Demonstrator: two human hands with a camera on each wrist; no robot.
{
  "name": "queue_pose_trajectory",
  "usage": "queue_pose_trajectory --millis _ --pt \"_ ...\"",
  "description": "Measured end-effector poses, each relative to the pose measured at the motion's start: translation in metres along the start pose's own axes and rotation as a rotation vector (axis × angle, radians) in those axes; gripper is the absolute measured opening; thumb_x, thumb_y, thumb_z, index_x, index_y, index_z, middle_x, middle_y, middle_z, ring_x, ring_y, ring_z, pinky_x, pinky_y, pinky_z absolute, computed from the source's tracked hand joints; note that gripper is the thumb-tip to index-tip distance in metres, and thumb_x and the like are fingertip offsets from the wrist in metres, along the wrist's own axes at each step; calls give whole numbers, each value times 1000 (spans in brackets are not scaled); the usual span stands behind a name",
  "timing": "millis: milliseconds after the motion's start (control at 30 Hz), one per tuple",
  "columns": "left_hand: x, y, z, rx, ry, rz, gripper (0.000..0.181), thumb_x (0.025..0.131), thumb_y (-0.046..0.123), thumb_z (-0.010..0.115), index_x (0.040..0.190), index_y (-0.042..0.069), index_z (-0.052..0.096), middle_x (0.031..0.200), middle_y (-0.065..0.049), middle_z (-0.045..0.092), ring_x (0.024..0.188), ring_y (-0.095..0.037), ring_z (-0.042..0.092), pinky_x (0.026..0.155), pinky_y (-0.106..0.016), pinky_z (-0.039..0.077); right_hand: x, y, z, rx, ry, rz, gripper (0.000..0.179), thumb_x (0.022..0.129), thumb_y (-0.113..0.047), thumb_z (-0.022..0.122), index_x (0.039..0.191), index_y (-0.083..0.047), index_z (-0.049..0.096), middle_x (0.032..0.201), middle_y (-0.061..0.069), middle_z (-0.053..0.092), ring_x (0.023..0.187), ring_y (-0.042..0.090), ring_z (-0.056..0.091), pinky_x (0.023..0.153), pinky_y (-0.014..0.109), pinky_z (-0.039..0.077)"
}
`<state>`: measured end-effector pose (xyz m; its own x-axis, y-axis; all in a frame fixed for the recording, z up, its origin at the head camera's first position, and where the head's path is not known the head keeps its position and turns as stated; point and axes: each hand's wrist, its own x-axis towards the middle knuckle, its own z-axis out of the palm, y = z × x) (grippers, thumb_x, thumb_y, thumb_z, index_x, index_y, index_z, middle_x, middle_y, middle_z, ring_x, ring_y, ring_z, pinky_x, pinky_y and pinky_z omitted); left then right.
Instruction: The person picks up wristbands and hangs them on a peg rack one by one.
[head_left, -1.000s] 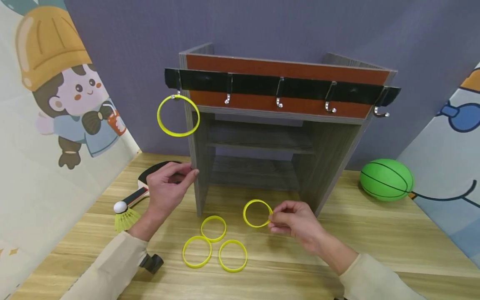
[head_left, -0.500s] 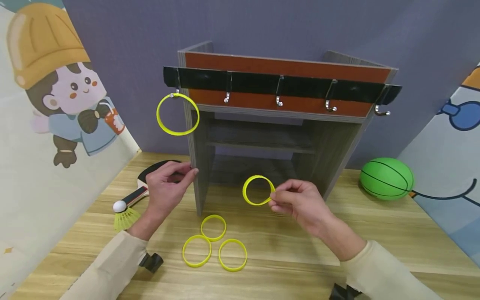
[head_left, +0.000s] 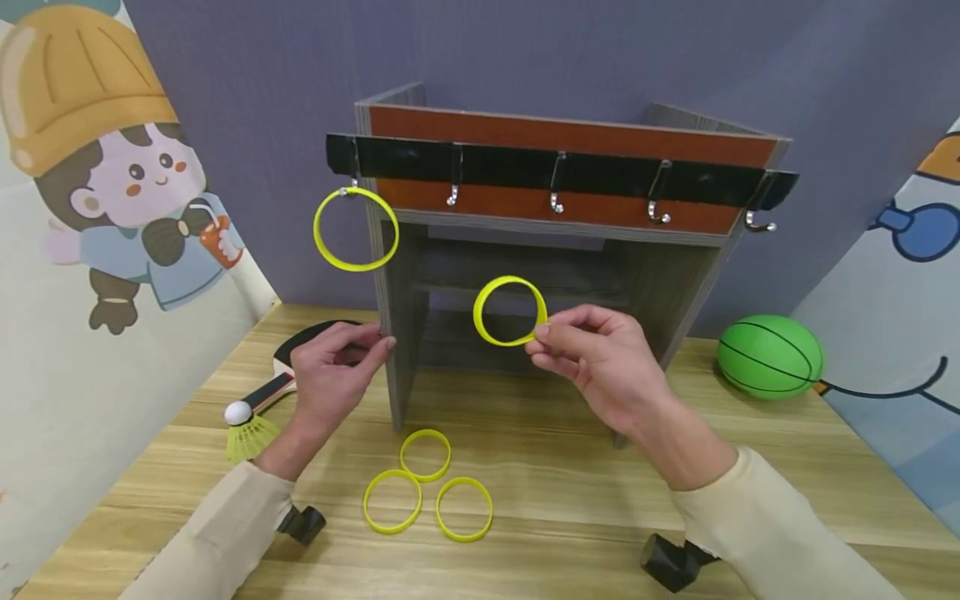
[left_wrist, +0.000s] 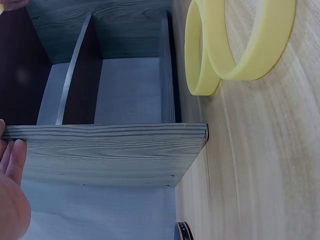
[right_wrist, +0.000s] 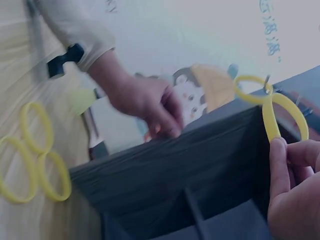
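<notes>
In the head view my right hand [head_left: 603,358] pinches a yellow wristband-like ring [head_left: 510,279] by its right side, raised in front of the grey wooden shelf unit [head_left: 663,287]. My left hand [head_left: 333,367] grips the front edge of the unit's left side panel between thumb and fingers; the left wrist view shows its fingertips on the panel [left_wrist: 100,131]. Another yellow ring [head_left: 356,267] hangs from the leftmost silver hook on the black strip [head_left: 510,165]. Three more yellow rings [head_left: 426,479] lie on the table below, close together.
Several other hooks [head_left: 557,200] on the strip carry nothing. A table tennis paddle [head_left: 272,390] and a yellow shuttlecock [head_left: 251,435] lie left of the unit on the wooden table [head_left: 562,533]. A green ball [head_left: 771,357] sits at the right, near the wall.
My right hand has lifted the pinched ring from low over the table to the height of the unit's shelves. The left hand has stayed on the side panel.
</notes>
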<state>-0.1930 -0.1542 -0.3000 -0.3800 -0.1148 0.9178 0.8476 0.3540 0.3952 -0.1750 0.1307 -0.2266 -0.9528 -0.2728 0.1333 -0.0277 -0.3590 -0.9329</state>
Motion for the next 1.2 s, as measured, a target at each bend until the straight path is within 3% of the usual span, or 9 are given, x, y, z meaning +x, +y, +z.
queue_pose_trajectory --millis 367,667,1000,1200 --pt "0 1 0 -3 -2 -10 20 65 -21 74 81 -12 70 68 -17 63 60 -11 62 57 -15 53 6 -23 33 21 26 -70 9 84 1 70 91 3 66 89 18 66 77 24 68 80 36 54" --pt "-1 -1 0 -11 7 -11 22 64 -22 73 82 -10 71 68 -18 63 61 -11 62 57 -14 52 20 -37 58 83 67 -137 3 85 5 66 86 5 63 86 20 66 72 24 67 76 36 55" --pt "0 2 -1 10 -23 -6 19 65 -22 74 81 -13 69 68 -17 63 61 -14 62 57 -17 54 28 -39 69 82 105 -132 7 83 5 69 87 5 63 84 19 66 71 24 67 75 36 56" --pt "-1 2 -2 12 -26 0 20 64 -22 74 81 -13 69 68 -18 63 60 -15 62 57 -17 54 31 -41 73 52 167 -120 15 81 2 72 92 7 63 89 21 66 74 25 68 75 36 56"
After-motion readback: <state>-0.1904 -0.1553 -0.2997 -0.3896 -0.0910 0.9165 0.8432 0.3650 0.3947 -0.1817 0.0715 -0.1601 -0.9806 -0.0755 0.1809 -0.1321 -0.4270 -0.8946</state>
